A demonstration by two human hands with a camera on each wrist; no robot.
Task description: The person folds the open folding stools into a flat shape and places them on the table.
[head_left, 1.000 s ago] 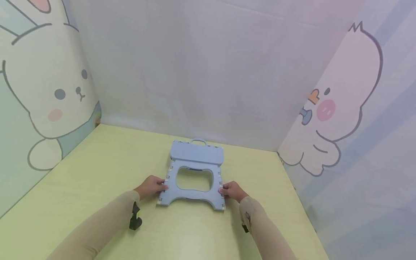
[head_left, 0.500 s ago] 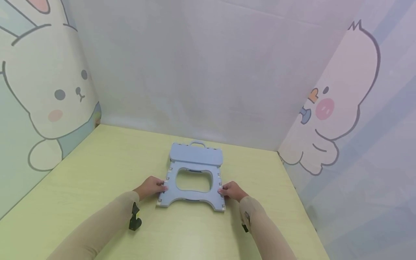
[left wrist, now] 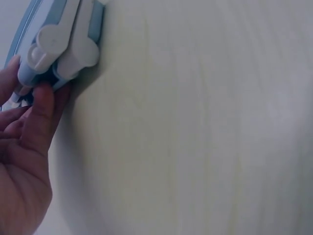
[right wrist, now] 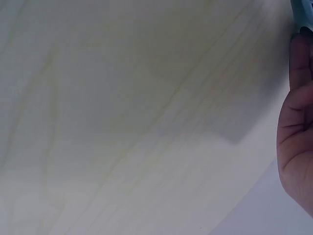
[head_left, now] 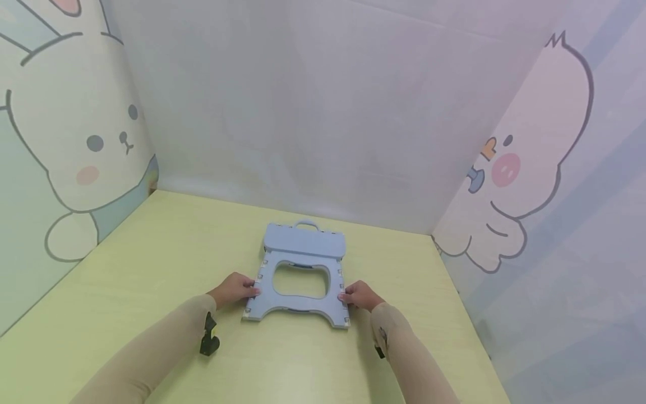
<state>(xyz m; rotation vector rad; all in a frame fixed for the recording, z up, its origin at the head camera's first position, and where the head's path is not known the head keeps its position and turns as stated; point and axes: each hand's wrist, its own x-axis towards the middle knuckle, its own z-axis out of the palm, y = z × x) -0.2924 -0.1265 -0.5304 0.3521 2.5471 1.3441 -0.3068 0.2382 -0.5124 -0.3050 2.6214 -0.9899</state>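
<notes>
A light blue folding step stool (head_left: 305, 241), folded flat, is at the middle of the table with its carry loop toward the back wall. The left hand (head_left: 234, 289) grips its left edge, thumb on the upper face. At the opposite edge the right hand (head_left: 364, 295) holds it the same way. In the left wrist view, fingers (left wrist: 38, 120) curl under the stool's white hinged side (left wrist: 63, 46). Only a corner of the stool (right wrist: 302, 14) shows in the right wrist view, above the right hand (right wrist: 297, 132). Whether the stool fully touches the table cannot be told.
The pale yellow table (head_left: 298, 367) reaches back to a plain curtain wall (head_left: 303, 112). Side walls carry a printed rabbit (head_left: 75, 123) on the left and a printed duck (head_left: 540, 140) on the right. A black wrist camera (head_left: 209, 336) sits under the left sleeve.
The stool's far end with the loop has dipped slightly toward the person since one second ago. Both hands keep their hold at almost the same spots.
</notes>
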